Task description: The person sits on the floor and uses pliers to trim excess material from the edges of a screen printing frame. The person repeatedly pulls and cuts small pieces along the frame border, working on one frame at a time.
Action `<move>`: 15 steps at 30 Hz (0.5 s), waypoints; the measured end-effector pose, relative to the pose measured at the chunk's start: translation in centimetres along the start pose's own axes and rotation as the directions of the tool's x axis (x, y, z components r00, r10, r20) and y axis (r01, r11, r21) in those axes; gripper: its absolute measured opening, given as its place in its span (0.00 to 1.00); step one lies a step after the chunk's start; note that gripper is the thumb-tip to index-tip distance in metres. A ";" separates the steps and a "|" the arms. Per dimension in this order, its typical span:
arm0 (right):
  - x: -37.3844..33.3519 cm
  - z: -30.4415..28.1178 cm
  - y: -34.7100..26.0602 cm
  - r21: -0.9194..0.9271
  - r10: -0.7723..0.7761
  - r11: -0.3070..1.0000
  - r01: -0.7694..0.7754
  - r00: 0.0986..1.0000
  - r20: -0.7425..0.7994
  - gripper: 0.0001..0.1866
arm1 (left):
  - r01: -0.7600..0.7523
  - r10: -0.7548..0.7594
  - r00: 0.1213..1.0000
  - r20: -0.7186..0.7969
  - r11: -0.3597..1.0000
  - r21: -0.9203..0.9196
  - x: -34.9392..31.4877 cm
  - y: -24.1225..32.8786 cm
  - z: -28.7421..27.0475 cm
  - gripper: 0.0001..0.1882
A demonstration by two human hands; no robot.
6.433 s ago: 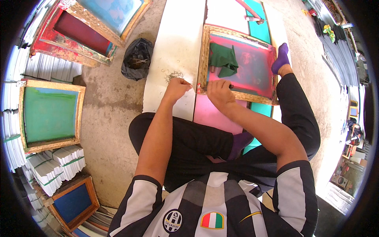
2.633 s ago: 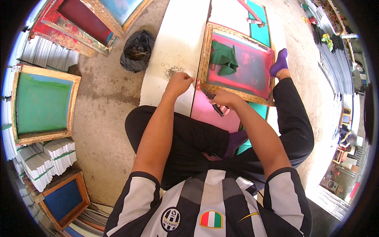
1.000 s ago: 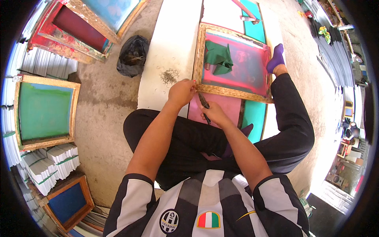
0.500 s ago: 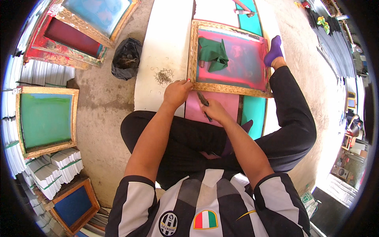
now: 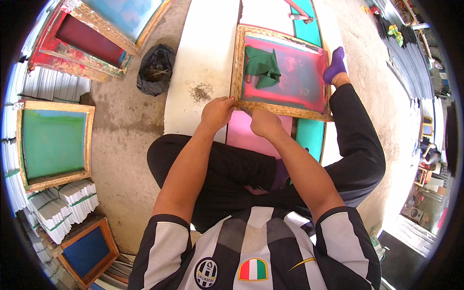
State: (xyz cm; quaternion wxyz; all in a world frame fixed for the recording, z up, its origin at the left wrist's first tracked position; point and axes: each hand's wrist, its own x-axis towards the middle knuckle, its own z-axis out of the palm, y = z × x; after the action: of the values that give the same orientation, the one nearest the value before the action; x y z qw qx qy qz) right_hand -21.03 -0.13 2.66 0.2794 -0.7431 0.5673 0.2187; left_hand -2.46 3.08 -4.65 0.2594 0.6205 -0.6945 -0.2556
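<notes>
A wooden screen-printing frame [image 5: 285, 111] with red-stained mesh lies in front of me. My left hand [image 5: 218, 113] is closed at its near left corner, with the fingertips against the wood. Just to the right, my right hand [image 5: 265, 123] is wrapped round a dark tool that looks like pliers [image 5: 245, 110]. Its tip points at the same corner, and its handle is hidden in the fist. On the mesh lie a crumpled green cloth [image 5: 265, 67] and a small brownish piece [image 5: 248, 78]. Thin curled bits [image 5: 201, 92] are heaped on the white board left of the frame.
A black plastic bag [image 5: 155, 70] stands on the floor at the left. Further left are a green screen frame [image 5: 91, 140], stained frames [image 5: 96, 65] and paper stacks [image 5: 77, 198]. My purple-socked foot [image 5: 334, 67] rests against the frame's right side. A red-handled tool [image 5: 302, 18] lies beyond.
My right hand has moved up and left with the tool, bringing its tip to the frame's near left corner. My left hand stays at that corner.
</notes>
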 end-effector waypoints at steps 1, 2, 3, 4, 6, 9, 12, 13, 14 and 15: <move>0.0 0.1 -0.1 -0.012 -0.002 1.000 0.002 1.000 -0.020 0.15 | 0.002 -0.002 1.000 -0.001 1.000 -0.010 0.0 0.0 0.0 0.06; 0.0 0.1 -0.3 -0.032 0.008 0.999 -0.009 1.000 -0.026 0.14 | 0.011 -0.011 1.000 0.003 1.000 -0.015 0.0 -0.1 0.0 0.06; -0.1 -0.1 -0.6 -0.052 0.016 0.998 -0.018 0.999 -0.031 0.14 | 0.021 -0.021 1.000 0.007 1.000 -0.021 0.0 -0.1 0.0 0.06; -0.2 -0.3 -0.9 -0.072 0.025 0.997 -0.028 0.999 -0.036 0.14 | 0.032 -0.031 0.999 0.011 0.999 -0.026 0.0 -0.2 0.0 0.06; -0.7 -0.6 -1.5 -0.124 0.023 0.992 -0.030 0.998 -0.050 0.14 | 0.043 -0.042 0.999 0.030 0.998 -0.035 0.1 -0.3 0.0 0.06; -0.7 -0.1 -2.1 -0.163 0.016 0.986 -0.025 0.998 -0.054 0.13 | 0.047 -0.045 0.998 0.035 0.997 -0.059 0.2 -0.3 -0.1 0.07; -0.6 0.3 -2.4 -0.115 0.024 0.993 -0.030 0.998 -0.050 0.13 | 0.061 -0.058 0.997 0.045 0.996 -0.069 0.3 -0.4 -0.1 0.07; -0.6 0.3 -2.4 -0.086 0.029 0.996 -0.033 0.998 -0.049 0.13 | 0.069 -0.066 0.997 0.051 0.995 -0.068 0.3 -0.4 -0.1 0.07; 0.2 0.5 -1.9 -0.069 -0.012 0.998 0.013 1.000 0.024 0.14 | 0.066 -0.063 0.997 0.044 0.995 -0.068 0.3 -0.4 -0.1 0.07; 1.5 0.8 -0.8 -0.047 -0.049 0.997 0.053 0.994 0.094 0.15 | 0.058 -0.055 0.998 0.039 0.996 -0.071 0.5 -0.2 0.0 0.07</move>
State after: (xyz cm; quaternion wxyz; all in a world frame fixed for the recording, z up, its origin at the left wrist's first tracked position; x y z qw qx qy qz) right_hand -19.90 -0.55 1.18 0.2925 -0.7531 0.5291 0.2596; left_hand -2.34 2.60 -4.73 0.2615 0.6252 -0.6717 -0.2992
